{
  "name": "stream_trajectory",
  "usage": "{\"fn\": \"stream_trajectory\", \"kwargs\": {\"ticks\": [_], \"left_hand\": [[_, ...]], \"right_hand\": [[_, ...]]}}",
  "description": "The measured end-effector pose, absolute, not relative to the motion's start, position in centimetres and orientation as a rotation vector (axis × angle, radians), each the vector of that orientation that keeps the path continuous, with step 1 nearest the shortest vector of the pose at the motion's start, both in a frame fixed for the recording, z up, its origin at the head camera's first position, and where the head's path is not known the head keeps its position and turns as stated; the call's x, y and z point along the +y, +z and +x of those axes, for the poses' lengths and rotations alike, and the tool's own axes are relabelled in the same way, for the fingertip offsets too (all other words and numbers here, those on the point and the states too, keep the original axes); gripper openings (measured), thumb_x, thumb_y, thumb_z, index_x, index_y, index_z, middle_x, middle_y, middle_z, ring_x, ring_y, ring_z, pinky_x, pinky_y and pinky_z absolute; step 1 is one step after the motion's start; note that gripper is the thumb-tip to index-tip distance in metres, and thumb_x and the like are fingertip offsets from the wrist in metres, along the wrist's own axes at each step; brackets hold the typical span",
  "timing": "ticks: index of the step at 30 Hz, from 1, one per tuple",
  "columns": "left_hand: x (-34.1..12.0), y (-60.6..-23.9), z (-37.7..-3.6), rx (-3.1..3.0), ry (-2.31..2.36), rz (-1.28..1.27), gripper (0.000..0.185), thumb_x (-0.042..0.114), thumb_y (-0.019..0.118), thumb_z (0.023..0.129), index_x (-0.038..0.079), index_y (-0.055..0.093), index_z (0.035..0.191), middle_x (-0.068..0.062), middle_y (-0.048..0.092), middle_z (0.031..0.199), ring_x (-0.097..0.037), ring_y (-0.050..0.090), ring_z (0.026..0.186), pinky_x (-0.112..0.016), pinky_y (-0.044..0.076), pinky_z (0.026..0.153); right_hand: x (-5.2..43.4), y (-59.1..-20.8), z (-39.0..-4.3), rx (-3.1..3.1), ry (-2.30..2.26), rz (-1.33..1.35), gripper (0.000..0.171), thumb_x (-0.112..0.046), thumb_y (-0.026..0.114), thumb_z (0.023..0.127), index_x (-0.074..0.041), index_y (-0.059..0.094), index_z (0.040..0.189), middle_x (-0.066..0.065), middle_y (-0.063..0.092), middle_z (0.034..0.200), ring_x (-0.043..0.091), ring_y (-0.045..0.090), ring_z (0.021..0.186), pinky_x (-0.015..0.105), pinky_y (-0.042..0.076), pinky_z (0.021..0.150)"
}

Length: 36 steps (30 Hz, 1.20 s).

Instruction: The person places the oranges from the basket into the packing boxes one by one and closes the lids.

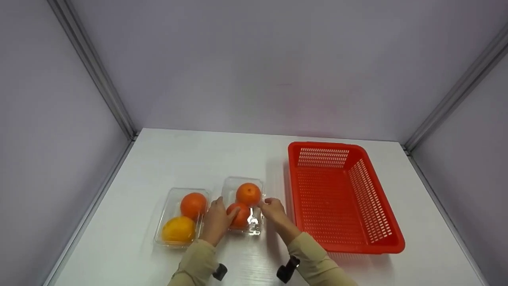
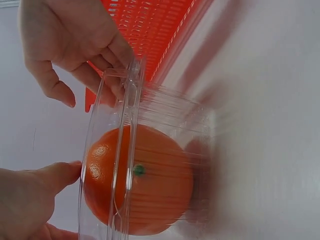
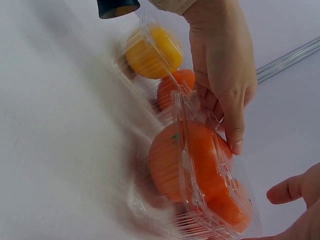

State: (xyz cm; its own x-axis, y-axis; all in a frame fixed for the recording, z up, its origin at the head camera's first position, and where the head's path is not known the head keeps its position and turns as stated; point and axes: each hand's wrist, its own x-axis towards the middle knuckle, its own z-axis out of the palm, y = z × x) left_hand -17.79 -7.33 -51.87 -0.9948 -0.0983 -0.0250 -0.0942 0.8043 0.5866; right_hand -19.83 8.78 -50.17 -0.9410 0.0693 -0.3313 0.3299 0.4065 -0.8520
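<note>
Two clear plastic boxes of fruit lie on the white surface (image 1: 238,159), both to the left of the red basket (image 1: 341,198). The box nearer the basket (image 1: 244,206) holds two oranges, one toward the far end (image 1: 248,194) and one toward the near end (image 1: 239,215). The other box (image 1: 180,218), further left of the basket, holds an orange (image 1: 193,205) and a yellow fruit (image 1: 178,229).

Both hands are at the box nearer the basket, one on each long side. The left hand (image 1: 216,222) rests against the side away from the basket, fingers extended along the wall and thumb toward the rim; the right-wrist view shows its fingertips lying over the box edge, touching it rather than curled tightly round it. The right hand (image 1: 276,212) is on the basket side, fingers loosely bent at the rim; the left-wrist view shows its fingertips (image 2: 112,55) meeting the upper edge of the plastic, though a firm pinch cannot be confirmed. Judged from this, the two-sided placement braces the light, slippery box so it neither slides nor tips with the round fruit inside.

The basket appears empty and stands just clear of the right hand.
</note>
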Motion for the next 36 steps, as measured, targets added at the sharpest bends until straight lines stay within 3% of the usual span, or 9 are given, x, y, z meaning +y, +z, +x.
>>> {"fn": "stream_trajectory", "kwargs": {"ticks": [6,11,14,18,21,24,28,32,36], "left_hand": [[-7.1,-52.4,-17.2,-2.976,-1.06,0.181,0.068,0.036,0.064,0.091,-0.013,0.042,0.133,-0.03,0.056,0.128,-0.041,0.058,0.118,-0.05,0.046,0.106],[-7.2,-52.4,-17.0,-2.979,-1.108,0.194,0.07,0.036,0.062,0.092,-0.013,0.038,0.136,-0.032,0.051,0.134,-0.042,0.054,0.124,-0.051,0.043,0.109],[-7.2,-52.4,-17.0,-2.983,-1.133,0.186,0.071,0.036,0.062,0.092,-0.013,0.036,0.138,-0.032,0.049,0.136,-0.043,0.052,0.126,-0.052,0.041,0.11],[-7.4,-52.5,-17.0,-2.977,-1.164,0.176,0.071,0.035,0.062,0.093,-0.012,0.035,0.139,-0.032,0.048,0.138,-0.043,0.051,0.128,-0.052,0.04,0.111],[-7.5,-52.5,-17.0,-2.966,-1.172,0.173,0.071,0.034,0.062,0.093,-0.012,0.035,0.139,-0.032,0.048,0.138,-0.043,0.051,0.128,-0.053,0.041,0.111],[-7.4,-52.5,-17.0,-2.954,-1.168,0.169,0.071,0.034,0.062,0.093,-0.012,0.035,0.139,-0.033,0.049,0.137,-0.044,0.051,0.127,-0.053,0.041,0.11],[-7.5,-52.5,-17.0,-2.95,-1.178,0.166,0.071,0.035,0.061,0.093,-0.012,0.035,0.139,-0.033,0.048,0.137,-0.044,0.051,0.127,-0.053,0.041,0.11],[-7.5,-52.5,-16.9,-2.969,-1.144,0.149,0.071,0.035,0.062,0.092,-0.012,0.036,0.138,-0.032,0.049,0.137,-0.043,0.051,0.127,-0.053,0.041,0.111],[-7.6,-52.2,-16.8,-2.99,-1.118,0.134,0.07,0.036,0.062,0.092,-0.012,0.039,0.137,-0.032,0.051,0.135,-0.042,0.053,0.124,-0.052,0.042,0.11]], "right_hand": [[9.4,-49.6,-20.0,2.495,-1.409,0.229,0.043,-0.016,0.055,0.088,0.017,0.057,0.115,0.031,0.062,0.116,0.036,0.062,0.104,0.044,0.055,0.089],[9.7,-49.1,-20.8,2.626,-1.25,0.118,0.02,-0.013,0.056,0.085,0.0,0.055,0.071,0.008,0.053,0.068,0.017,0.047,0.065,0.024,0.04,0.054],[9.8,-48.9,-21.6,2.701,-1.181,0.074,0.034,-0.011,0.056,0.084,-0.013,0.035,0.056,-0.001,0.032,0.058,0.015,0.033,0.057,0.022,0.025,0.048],[9.9,-48.9,-22.9,2.768,-1.11,0.076,0.04,-0.008,0.053,0.084,-0.016,0.028,0.052,-0.001,0.029,0.056,0.016,0.032,0.057,0.023,0.024,0.049],[9.9,-49.4,-24.4,2.751,-1.112,0.102,0.031,-0.007,0.051,0.085,-0.006,0.045,0.055,0.006,0.043,0.06,0.021,0.043,0.061,0.026,0.035,0.052],[10.5,-53.2,-27.5,2.73,-1.198,0.1,0.023,-0.01,0.053,0.088,0.009,0.065,0.083,0.021,0.067,0.084,0.029,0.062,0.08,0.031,0.052,0.065],[12.0,-61.9,-33.3,2.546,-1.519,0.154,0.039,-0.008,0.051,0.088,0.013,0.058,0.12,0.026,0.067,0.106,0.028,0.069,0.084,0.032,0.058,0.07],[12.9,-65.3,-35.6,2.231,-1.862,0.214,0.035,-0.004,0.05,0.089,0.015,0.056,0.118,0.017,0.066,0.085,0.022,0.067,0.068,0.029,0.059,0.062],[12.7,-62.8,-34.2,2.174,-1.894,0.235,0.026,-0.007,0.056,0.092,0.013,0.062,0.108,0.016,0.065,0.081,0.023,0.066,0.07,0.032,0.06,0.068]]}}
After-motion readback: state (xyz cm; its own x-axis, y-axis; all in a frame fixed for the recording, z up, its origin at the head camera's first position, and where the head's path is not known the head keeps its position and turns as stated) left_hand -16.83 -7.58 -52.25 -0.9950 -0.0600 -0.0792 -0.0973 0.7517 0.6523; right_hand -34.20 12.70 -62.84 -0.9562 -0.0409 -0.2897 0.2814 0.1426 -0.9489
